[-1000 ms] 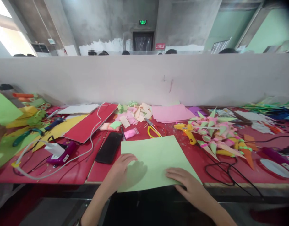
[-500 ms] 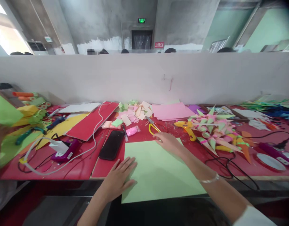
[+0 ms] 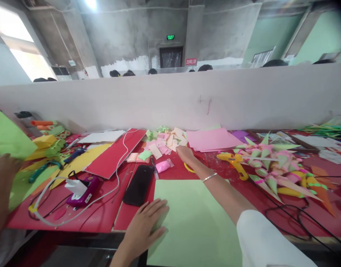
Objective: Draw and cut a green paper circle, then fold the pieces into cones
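Sign (image 3: 170,37) reads "EXIT"; left fingers (image 3: 156,207) lie spread on green paper (image 3: 198,215), right fingers (image 3: 181,150) near scraps (image 3: 162,142), their grip impossible to tell.

clock centred on green sheet (image 3: 192,222), 12 toward partition (image 3: 159,102). passage: bare strip of table (image 3: 226,171), 1 o'clock, between right forearm (image 3: 224,191) and glue gun (image 3: 237,163). obstacles: left fingers (image 3: 156,207), 9; phone (image 3: 138,185), 10; paper-flower pile (image 3: 266,159), 2; looped black cord (image 3: 294,210), 3. partition closes the far side.
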Demonstrator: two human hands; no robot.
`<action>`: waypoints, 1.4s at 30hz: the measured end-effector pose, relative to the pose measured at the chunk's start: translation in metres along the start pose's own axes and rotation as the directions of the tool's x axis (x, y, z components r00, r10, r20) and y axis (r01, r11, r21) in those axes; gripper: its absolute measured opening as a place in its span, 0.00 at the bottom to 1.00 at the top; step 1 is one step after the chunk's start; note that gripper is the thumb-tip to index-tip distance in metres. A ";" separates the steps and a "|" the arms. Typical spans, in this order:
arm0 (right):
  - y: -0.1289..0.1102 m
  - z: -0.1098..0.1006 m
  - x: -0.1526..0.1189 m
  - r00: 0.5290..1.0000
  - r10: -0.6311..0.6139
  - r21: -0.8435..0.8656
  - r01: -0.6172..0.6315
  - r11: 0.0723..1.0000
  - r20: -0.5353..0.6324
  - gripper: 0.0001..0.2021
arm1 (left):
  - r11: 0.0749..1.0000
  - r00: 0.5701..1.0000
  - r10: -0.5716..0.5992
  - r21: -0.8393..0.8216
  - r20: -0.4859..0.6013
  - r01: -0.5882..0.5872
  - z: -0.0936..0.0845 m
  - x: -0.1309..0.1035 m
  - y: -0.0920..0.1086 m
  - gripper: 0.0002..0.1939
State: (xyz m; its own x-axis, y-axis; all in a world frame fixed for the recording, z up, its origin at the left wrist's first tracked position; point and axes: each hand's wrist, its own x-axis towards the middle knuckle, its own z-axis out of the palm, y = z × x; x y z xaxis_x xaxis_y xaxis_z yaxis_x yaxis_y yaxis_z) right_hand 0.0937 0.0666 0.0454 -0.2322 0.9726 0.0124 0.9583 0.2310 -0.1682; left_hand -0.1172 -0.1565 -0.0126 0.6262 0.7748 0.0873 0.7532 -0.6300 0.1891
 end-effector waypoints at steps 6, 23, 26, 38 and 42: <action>-0.011 -0.018 0.030 0.972 -0.118 0.059 0.133 0.989 -0.201 0.18 | 1.000 0.999 -0.019 0.025 -0.035 0.020 0.001 0.002 0.001 0.26; -0.106 0.032 -0.011 0.976 -0.094 -0.005 0.097 0.995 0.194 0.16 | 0.999 1.000 -0.005 0.053 -0.029 0.006 0.000 0.004 0.003 0.26; -0.101 0.026 -0.010 0.983 -0.053 0.011 0.052 0.999 0.174 0.16 | 0.998 0.999 0.003 0.057 -0.044 0.000 0.001 0.004 0.003 0.25; 0.017 0.007 -0.064 0.963 0.270 -0.027 -0.270 0.962 -0.011 0.15 | 0.996 0.998 0.006 0.088 -0.066 0.000 0.005 0.004 0.000 0.25; 0.032 0.015 -0.061 0.927 0.369 -0.070 -0.364 0.929 0.067 0.15 | 0.996 0.997 0.002 0.092 -0.075 0.005 0.006 0.005 -0.001 0.25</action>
State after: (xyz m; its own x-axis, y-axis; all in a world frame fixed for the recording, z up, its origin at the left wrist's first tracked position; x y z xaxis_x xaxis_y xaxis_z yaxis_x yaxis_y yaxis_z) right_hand 0.1363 0.0139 0.0248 0.1269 0.9850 -0.1169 0.9862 -0.1380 -0.0917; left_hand -0.1135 -0.1529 -0.0187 0.6111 0.7750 0.1608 0.7713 -0.6287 0.0988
